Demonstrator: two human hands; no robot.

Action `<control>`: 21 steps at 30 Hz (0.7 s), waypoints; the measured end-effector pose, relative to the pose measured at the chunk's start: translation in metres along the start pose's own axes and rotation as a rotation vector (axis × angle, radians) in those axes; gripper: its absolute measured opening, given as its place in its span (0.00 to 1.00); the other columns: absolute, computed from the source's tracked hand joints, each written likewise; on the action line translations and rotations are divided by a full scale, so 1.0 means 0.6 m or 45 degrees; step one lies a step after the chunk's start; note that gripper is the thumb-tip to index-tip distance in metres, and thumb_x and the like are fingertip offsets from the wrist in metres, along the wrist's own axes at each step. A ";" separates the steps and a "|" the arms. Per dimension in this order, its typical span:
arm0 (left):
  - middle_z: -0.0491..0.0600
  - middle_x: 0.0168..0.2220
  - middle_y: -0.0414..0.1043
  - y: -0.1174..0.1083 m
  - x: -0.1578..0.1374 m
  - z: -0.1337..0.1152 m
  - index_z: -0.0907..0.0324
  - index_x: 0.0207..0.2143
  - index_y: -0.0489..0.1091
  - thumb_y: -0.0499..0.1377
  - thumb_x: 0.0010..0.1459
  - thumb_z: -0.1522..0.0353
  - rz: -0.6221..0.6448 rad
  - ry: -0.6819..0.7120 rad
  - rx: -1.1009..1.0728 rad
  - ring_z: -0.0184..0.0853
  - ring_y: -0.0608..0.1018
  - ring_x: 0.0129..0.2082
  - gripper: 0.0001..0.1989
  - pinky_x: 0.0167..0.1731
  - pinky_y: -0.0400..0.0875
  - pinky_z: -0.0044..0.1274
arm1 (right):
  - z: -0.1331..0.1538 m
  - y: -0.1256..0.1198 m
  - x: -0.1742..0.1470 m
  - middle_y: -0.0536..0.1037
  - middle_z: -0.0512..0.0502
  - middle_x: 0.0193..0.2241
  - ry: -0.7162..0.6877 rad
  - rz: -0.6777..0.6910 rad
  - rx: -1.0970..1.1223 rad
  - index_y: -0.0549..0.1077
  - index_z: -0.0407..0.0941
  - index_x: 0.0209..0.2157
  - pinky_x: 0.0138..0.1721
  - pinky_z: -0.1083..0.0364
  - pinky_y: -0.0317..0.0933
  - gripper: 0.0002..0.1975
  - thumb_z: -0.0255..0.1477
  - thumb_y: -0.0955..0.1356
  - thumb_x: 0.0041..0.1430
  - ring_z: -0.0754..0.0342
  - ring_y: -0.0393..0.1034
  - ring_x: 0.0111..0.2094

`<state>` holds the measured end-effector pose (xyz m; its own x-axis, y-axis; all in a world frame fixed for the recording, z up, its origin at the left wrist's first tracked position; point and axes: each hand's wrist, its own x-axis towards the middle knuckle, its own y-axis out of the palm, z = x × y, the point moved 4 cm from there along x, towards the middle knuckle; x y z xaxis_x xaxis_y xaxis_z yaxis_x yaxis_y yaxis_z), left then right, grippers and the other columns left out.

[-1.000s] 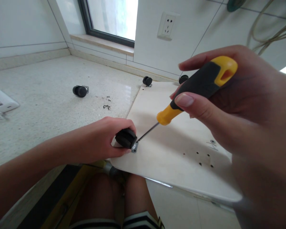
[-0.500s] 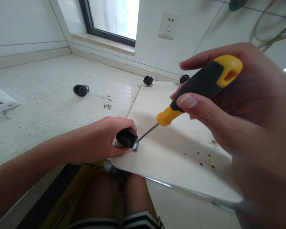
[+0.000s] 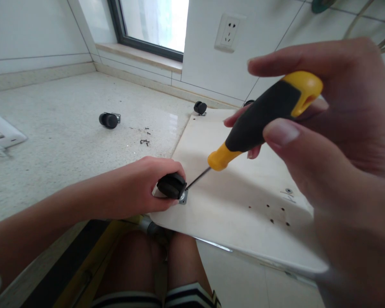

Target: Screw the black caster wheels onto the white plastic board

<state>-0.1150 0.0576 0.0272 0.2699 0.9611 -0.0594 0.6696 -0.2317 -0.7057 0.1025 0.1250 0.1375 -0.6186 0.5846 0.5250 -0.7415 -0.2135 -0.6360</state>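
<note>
Two hands in play. The left hand (image 3: 137,186) is clamped down over a black caster wheel (image 3: 171,185), fingers curled together around it, pinning it at the near-left corner of the pale board (image 3: 231,201). The wheel's metal mounting plate (image 3: 183,197) peeks out just under the fingertips, flat on the board.

The right hand (image 3: 333,137) has one screwdriver (image 3: 259,119), thumb and fingers wrapped tight on the black-and-yellow handle. Its long axis runs on a slant: the handle is up at the right, near the camera, and the thin shaft drops down and left, with the tip pointing at the mounting plate and meeting it right beside the wheel.

Count the casters: one under the left hand, one loose caster (image 3: 108,120) lying on the speckled countertop (image 3: 57,141) well away to the left, and one more caster (image 3: 200,107) at the board's far corner. A fourth dark shape behind the screwdriver handle is too hidden to call. A small scatter of dark screws (image 3: 144,141) lies on the counter between the loose caster and the board; too small to number. Five empty holes (image 3: 269,214) show in the board at the near right.
</note>
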 end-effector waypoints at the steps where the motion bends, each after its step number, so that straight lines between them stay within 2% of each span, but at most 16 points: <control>1: 0.44 0.42 0.85 0.000 0.000 0.000 0.52 0.45 0.80 0.69 0.58 0.70 -0.004 -0.004 0.002 0.37 0.84 0.40 0.12 0.43 0.77 0.27 | 0.010 0.006 -0.002 0.73 0.60 0.66 -0.014 -0.039 -0.017 0.74 0.70 0.61 0.50 0.49 0.81 0.18 0.39 0.68 0.74 0.47 0.81 0.55; 3: 0.44 0.42 0.85 0.001 0.001 0.001 0.52 0.45 0.80 0.69 0.57 0.70 -0.006 -0.005 -0.003 0.38 0.84 0.40 0.12 0.43 0.77 0.28 | 0.027 0.013 -0.006 0.71 0.59 0.67 -0.043 -0.191 -0.057 0.75 0.70 0.60 0.49 0.49 0.81 0.19 0.36 0.69 0.72 0.46 0.81 0.55; 5: 0.45 0.42 0.85 0.001 0.001 0.003 0.52 0.46 0.80 0.69 0.57 0.70 -0.007 -0.006 -0.008 0.38 0.84 0.41 0.13 0.43 0.78 0.28 | 0.034 0.013 -0.008 0.73 0.57 0.65 -0.047 -0.299 -0.115 0.77 0.68 0.58 0.48 0.50 0.81 0.21 0.32 0.72 0.69 0.46 0.81 0.54; 8: 0.44 0.43 0.85 0.002 0.002 0.008 0.51 0.46 0.80 0.69 0.57 0.71 0.014 -0.009 -0.027 0.38 0.84 0.41 0.14 0.43 0.77 0.28 | 0.024 0.010 -0.008 0.78 0.59 0.61 -0.007 -0.162 -0.113 0.76 0.72 0.61 0.51 0.49 0.81 0.22 0.34 0.70 0.71 0.44 0.81 0.56; 10: 0.44 0.43 0.85 0.002 0.003 0.009 0.52 0.46 0.80 0.69 0.57 0.71 0.029 -0.003 -0.049 0.38 0.84 0.41 0.13 0.42 0.77 0.28 | 0.018 0.012 -0.010 0.77 0.62 0.64 0.016 -0.041 -0.061 0.73 0.76 0.64 0.55 0.47 0.80 0.22 0.38 0.66 0.76 0.42 0.80 0.59; 12: 0.44 0.42 0.85 0.002 0.003 0.009 0.52 0.45 0.80 0.69 0.57 0.71 0.034 0.003 -0.054 0.38 0.84 0.41 0.13 0.42 0.76 0.27 | 0.024 0.012 -0.016 0.75 0.64 0.66 0.008 -0.098 -0.091 0.72 0.78 0.65 0.54 0.46 0.80 0.22 0.39 0.64 0.77 0.42 0.79 0.61; 14: 0.44 0.42 0.85 0.001 0.004 0.009 0.52 0.45 0.79 0.69 0.57 0.71 0.037 0.004 -0.046 0.38 0.84 0.40 0.13 0.42 0.76 0.27 | 0.037 0.011 -0.024 0.74 0.62 0.67 -0.026 -0.254 -0.193 0.73 0.75 0.64 0.52 0.46 0.80 0.20 0.41 0.66 0.75 0.42 0.78 0.61; 15: 0.44 0.42 0.84 0.001 0.004 0.008 0.52 0.45 0.79 0.69 0.57 0.71 0.041 0.004 -0.046 0.37 0.84 0.40 0.12 0.42 0.76 0.27 | 0.041 0.012 -0.028 0.73 0.60 0.67 -0.041 -0.270 -0.214 0.73 0.74 0.65 0.52 0.46 0.80 0.21 0.43 0.68 0.74 0.40 0.77 0.63; 16: 0.43 0.42 0.84 0.002 0.005 0.007 0.52 0.45 0.79 0.69 0.58 0.71 0.048 0.005 -0.053 0.37 0.84 0.40 0.12 0.42 0.76 0.27 | 0.043 0.016 -0.031 0.73 0.58 0.67 -0.055 -0.209 -0.232 0.72 0.74 0.66 0.53 0.45 0.80 0.23 0.44 0.69 0.73 0.39 0.75 0.65; 19: 0.44 0.42 0.84 0.002 0.004 0.007 0.53 0.45 0.79 0.68 0.58 0.70 0.055 0.002 -0.068 0.37 0.84 0.40 0.12 0.42 0.76 0.27 | 0.027 0.025 -0.033 0.71 0.62 0.70 0.010 0.140 -0.126 0.65 0.78 0.70 0.55 0.45 0.79 0.28 0.47 0.68 0.72 0.36 0.68 0.71; 21: 0.44 0.43 0.84 0.002 0.004 0.009 0.52 0.46 0.79 0.69 0.58 0.70 0.054 0.003 -0.062 0.37 0.84 0.41 0.12 0.42 0.76 0.27 | 0.008 0.022 -0.027 0.71 0.64 0.70 0.070 0.171 0.028 0.63 0.80 0.70 0.52 0.45 0.80 0.26 0.47 0.65 0.74 0.39 0.73 0.68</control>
<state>-0.1174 0.0606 0.0223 0.3004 0.9498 -0.0870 0.6902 -0.2794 -0.6675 0.1017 0.1088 0.1233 -0.6977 0.5917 0.4038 -0.6591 -0.3095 -0.6854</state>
